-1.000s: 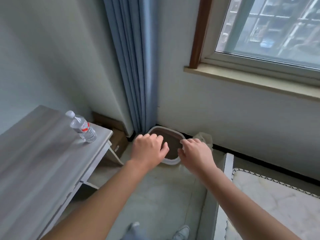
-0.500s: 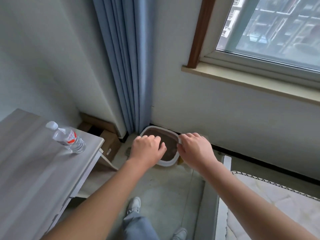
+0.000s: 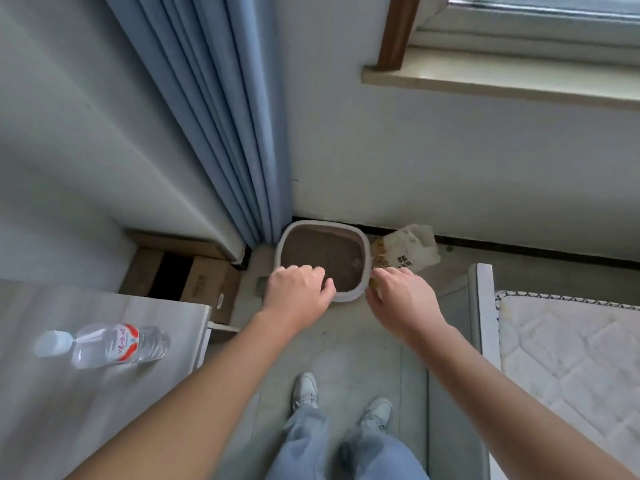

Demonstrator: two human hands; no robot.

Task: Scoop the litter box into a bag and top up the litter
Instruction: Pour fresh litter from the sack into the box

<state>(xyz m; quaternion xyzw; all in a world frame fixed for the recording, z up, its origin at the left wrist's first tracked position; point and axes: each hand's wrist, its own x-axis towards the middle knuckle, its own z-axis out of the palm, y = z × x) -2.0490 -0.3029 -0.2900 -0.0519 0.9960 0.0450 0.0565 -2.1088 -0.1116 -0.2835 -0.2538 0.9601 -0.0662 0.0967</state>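
Observation:
A white-rimmed litter box [image 3: 365,258] filled with brown litter [image 3: 322,254] sits on the floor in the corner, under the curtain. A crumpled pale plastic bag [image 3: 412,249] with some yellowish bits lies against its right side, by the wall. I stand over them with both arms stretched forward. My left hand [image 3: 298,296] hovers in front of the box's near left rim, knuckles up, fingers loosely curled and holding nothing. My right hand [image 3: 401,299] hovers over the near right rim, fingers bent down, also holding nothing.
A grey table [image 3: 69,393] at the left carries a lying water bottle [image 3: 110,344]. Cardboard boxes [image 3: 207,282] stand behind it. A blue curtain [image 3: 221,116] hangs in the corner. A bed frame [image 3: 483,306] and mattress [image 3: 571,358] bound the right. My shoes [image 3: 304,389] are on the tiled floor.
My view has tipped downward, so my legs and shoes show. The bag beside the box has come out from behind my right hand. Both hands keep hovering in front of the box.

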